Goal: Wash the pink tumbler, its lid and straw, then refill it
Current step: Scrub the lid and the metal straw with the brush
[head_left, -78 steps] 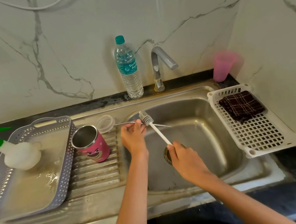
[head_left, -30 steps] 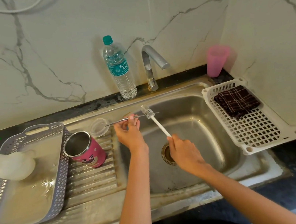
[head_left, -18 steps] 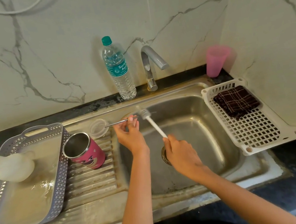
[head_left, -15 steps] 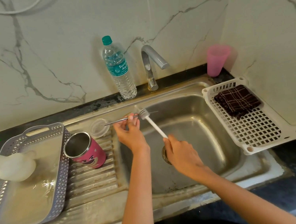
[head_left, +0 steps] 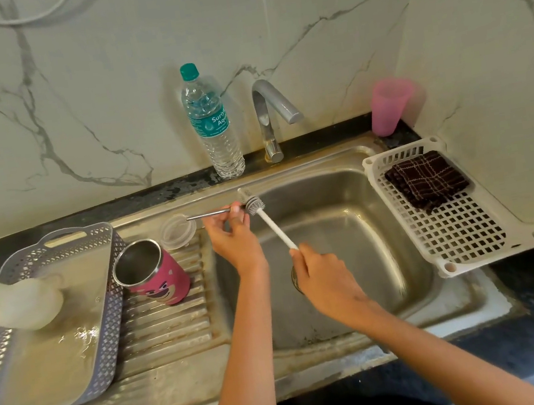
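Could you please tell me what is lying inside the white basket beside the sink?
A folded dark checked cloth lies at the far end of the white basket. Whatever is under the cloth is covered.

Drain [head_left: 294,281] mostly behind right hand [head_left: 326,281].

Left of the sink [head_left: 382,219]: tumbler [head_left: 163,280] on the draining board [head_left: 170,327], lid [head_left: 178,232] behind it, tray [head_left: 113,294] farther left holding a spray bottle [head_left: 24,304]. Behind the sink: water bottle [head_left: 215,130], tap [head_left: 268,115], cup [head_left: 388,106] at right. Right of the sink: rack [head_left: 464,235] bearing a cloth [head_left: 427,180].
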Available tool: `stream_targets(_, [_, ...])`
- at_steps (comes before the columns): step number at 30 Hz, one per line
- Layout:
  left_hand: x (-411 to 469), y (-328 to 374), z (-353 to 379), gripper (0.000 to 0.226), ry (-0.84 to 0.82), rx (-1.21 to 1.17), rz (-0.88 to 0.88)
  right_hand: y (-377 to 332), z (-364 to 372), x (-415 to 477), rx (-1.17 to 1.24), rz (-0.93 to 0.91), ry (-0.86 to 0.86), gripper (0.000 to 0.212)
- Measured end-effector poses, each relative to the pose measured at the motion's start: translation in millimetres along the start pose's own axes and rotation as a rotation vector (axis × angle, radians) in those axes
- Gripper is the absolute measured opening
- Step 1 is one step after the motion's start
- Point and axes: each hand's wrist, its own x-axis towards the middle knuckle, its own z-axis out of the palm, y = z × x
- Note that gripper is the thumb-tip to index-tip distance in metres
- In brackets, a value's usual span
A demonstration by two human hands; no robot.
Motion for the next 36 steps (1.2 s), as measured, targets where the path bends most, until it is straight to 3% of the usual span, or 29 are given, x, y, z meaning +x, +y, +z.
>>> stream_targets(4, [-5.8,-0.7,-0.3,0.020,0.002,0.001,-0.014,4.2,-1.2,15.1,0.013,0.098,0.011,0.041])
stream_targets(8, [0.8,-1.0,-2.0,0.019,0.003,-0.018,-0.004,-1.0,5.1,3.7,-0.013,0.014,-0.010,0.036])
stream_targets(12, [-6.5,-3.8,-1.3,0.021,0.005,-0.033,-0.017,2.7,2.4,15.8,0.006,0.088,0.001,0.039])
stream_targets(16, [3.3,0.3,-0.2,0.024,-0.023,-0.044,0.012,-5.7,6.9,-3.4,-0.005,-0.042,0.008,0.035])
stream_targets(20, [-1.8,0.1,-3.9,0.019,-0.054,-0.019,0.031,8.4,-0.6,19.1,0.000,0.103,0.030,0.040])
stream_targets(25, [9.1,1.6,-3.5,0.013,-0.044,-0.057,0.005,2.3,4.2,7.7,-0.043,-0.020,0.009,0.038])
stream_targets(29, [1.4,-3.4,-7.6,0.014,-0.055,-0.019,0.017,16.9,-3.0,31.3,0.016,0.127,-0.016,0.040])
stream_targets(36, [45.6,8.3,-17.1,0.010,-0.057,0.013,-0.051,27.0,-19.0,24.3,-0.099,-0.030,0.039,0.036])
